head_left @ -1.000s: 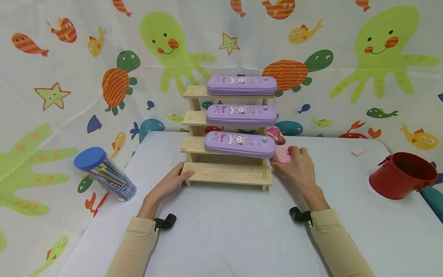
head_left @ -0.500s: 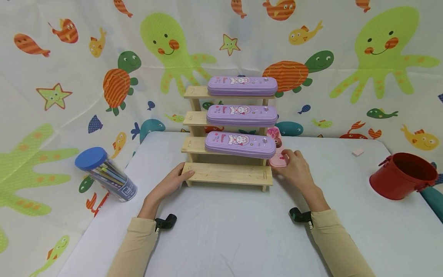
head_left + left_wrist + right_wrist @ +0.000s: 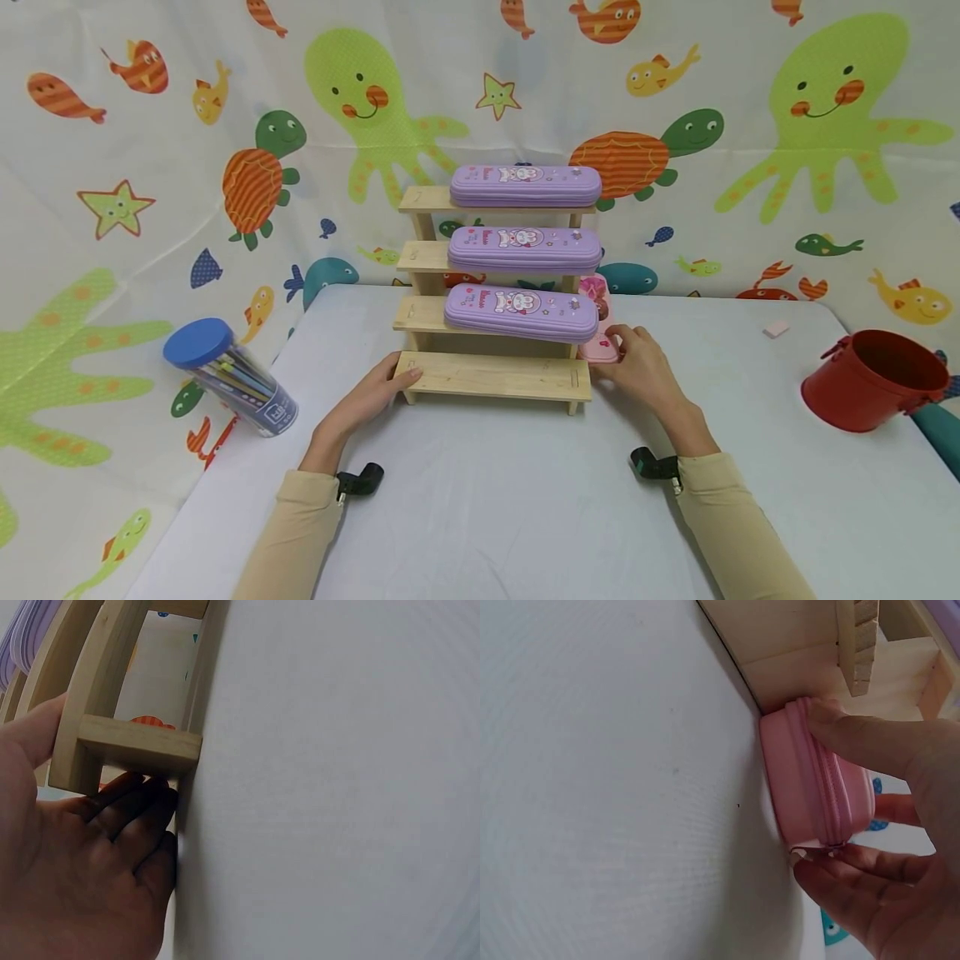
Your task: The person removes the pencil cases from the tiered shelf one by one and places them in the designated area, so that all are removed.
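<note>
A stepped wooden display rack (image 3: pixel 491 375) stands mid-table. My left hand (image 3: pixel 366 398) holds the left end of its lowest step, thumb on top; in the left wrist view the fingers (image 3: pixel 139 817) reach under the board beside the leg. Beside the rack's right side lies a pink zipped pencil case (image 3: pixel 598 348), partly hidden by the rack. My right hand (image 3: pixel 639 371) grips its near end, with the thumb on one side and fingers on the other near the zip. Purple pencil cases sit on the upper steps: top (image 3: pixel 525 186), second (image 3: pixel 525 248) and third (image 3: pixel 521 312), the third slightly askew.
On the left stands a clear tub of pencils with a blue lid (image 3: pixel 198 343). At the right are a red bucket (image 3: pixel 840 387) and a small pink block (image 3: pixel 776 330). A sea-animal printed cloth (image 3: pixel 540 100) hangs behind the white table (image 3: pixel 495 500).
My right hand has shifted the pink pencil case left and slightly nearer, closer against the rack's side. The left hand and the purple cases have stayed in place.
</note>
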Demonstrator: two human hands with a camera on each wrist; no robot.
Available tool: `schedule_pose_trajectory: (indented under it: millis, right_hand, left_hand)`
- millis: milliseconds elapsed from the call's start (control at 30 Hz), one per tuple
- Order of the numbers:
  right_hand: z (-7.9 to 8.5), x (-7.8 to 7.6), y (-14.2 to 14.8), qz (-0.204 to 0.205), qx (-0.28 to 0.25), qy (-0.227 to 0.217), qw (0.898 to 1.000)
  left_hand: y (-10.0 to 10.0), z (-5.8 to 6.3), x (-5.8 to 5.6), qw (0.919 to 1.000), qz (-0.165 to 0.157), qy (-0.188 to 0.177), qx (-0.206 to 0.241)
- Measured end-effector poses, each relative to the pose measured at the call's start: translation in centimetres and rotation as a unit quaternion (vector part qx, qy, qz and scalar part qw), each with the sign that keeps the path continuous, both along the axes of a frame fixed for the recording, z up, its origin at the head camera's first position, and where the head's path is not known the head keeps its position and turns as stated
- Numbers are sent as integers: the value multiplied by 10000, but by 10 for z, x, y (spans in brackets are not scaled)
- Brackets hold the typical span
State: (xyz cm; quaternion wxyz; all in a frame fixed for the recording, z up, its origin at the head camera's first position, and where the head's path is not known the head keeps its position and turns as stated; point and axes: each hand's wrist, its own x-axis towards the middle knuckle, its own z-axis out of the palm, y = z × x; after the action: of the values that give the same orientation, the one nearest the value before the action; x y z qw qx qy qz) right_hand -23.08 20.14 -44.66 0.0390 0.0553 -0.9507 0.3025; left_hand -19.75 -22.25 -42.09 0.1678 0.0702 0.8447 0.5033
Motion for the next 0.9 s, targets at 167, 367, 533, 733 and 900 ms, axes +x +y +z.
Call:
schedule_pose_trajectory:
  millis: [167, 367, 533, 733, 900]
  right_hand:
    - [3, 0, 0, 15, 8, -149, 9999]
    - [13, 2, 1, -58, 270, -527, 9982]
    - [27, 5, 6, -113, 312, -703, 9970]
    - [39, 7, 11, 75, 232, -576, 9980]
    - [47, 10, 14, 248, 104, -556, 9981]
  left_hand:
    - [0, 0, 0, 10000, 29, -41, -13]
    - [2, 3, 2, 9999, 77, -66, -37]
    - [2, 5, 2, 9999, 105, -81, -44]
    - [2, 3, 0, 9999, 68, -81, -78]
    - [-1, -5, -4, 9999, 61, -59, -129]
